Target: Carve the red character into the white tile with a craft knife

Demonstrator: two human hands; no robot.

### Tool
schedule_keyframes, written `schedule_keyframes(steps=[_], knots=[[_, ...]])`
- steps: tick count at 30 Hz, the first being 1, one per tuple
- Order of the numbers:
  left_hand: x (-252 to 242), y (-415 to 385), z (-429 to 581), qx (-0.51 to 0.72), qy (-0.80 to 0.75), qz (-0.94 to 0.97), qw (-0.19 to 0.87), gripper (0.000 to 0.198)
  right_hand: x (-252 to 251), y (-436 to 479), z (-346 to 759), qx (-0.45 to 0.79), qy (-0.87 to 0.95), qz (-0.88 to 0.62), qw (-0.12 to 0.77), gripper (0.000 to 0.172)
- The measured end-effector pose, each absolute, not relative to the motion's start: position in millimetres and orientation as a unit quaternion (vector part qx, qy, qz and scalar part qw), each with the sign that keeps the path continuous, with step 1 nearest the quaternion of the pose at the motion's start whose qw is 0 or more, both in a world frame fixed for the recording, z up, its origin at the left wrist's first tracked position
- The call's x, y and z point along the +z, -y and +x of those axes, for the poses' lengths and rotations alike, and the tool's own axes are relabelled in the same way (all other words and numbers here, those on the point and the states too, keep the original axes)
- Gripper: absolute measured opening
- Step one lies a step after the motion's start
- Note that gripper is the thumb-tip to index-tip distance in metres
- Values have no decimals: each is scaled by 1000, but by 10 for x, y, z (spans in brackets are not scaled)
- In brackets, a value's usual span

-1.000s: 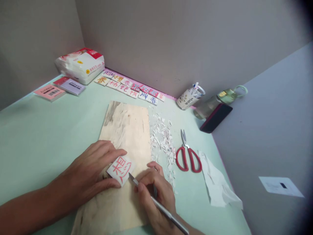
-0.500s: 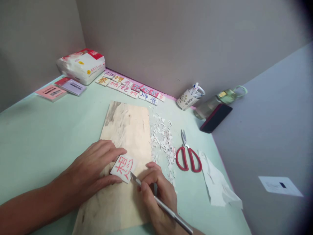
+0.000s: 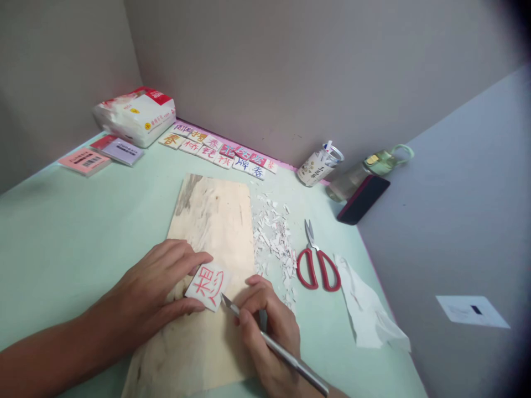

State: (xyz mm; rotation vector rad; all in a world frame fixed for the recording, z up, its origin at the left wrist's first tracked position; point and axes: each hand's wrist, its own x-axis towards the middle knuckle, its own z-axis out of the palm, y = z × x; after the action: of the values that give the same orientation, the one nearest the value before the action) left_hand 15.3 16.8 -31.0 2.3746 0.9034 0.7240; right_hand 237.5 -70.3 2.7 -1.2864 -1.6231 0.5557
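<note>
Head view: at lower centre, the left hand [image 3: 155, 287] clamps its fingers on a red-marked tile [image 3: 209, 284] over the wooden board [image 3: 215, 218]; turned slightly since a second ago, the tile's lower-right edge faces the knife [image 3: 290, 360] gripped in the right hand [image 3: 271, 326].

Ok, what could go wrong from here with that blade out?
The craft knife in the right hand points toward the lettered tile that the left hand grips, so a slip could nick that hand.
The tile is small and might twist on the wooden board under pressure.
White scraps lie near the right hand and could get scattered.
</note>
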Motion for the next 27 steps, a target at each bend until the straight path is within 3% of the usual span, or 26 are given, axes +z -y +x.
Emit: schedule_keyframes(steps=[10, 19, 23, 27], knots=[[-319, -157, 150, 266, -341, 866, 253, 43, 18, 685, 2436, 225, 669, -523, 478, 12], [-321, -170, 150, 274, -336, 870, 235, 45, 72, 576, 2464, 153, 736, -516, 411, 7], [-330, -202, 129, 267, -316, 881, 228, 46, 57, 487, 2414, 145, 757, -507, 385, 20], [-342, -204, 131, 264, -316, 882, 231, 44, 66, 420, 2417, 152, 773, -501, 360, 19]])
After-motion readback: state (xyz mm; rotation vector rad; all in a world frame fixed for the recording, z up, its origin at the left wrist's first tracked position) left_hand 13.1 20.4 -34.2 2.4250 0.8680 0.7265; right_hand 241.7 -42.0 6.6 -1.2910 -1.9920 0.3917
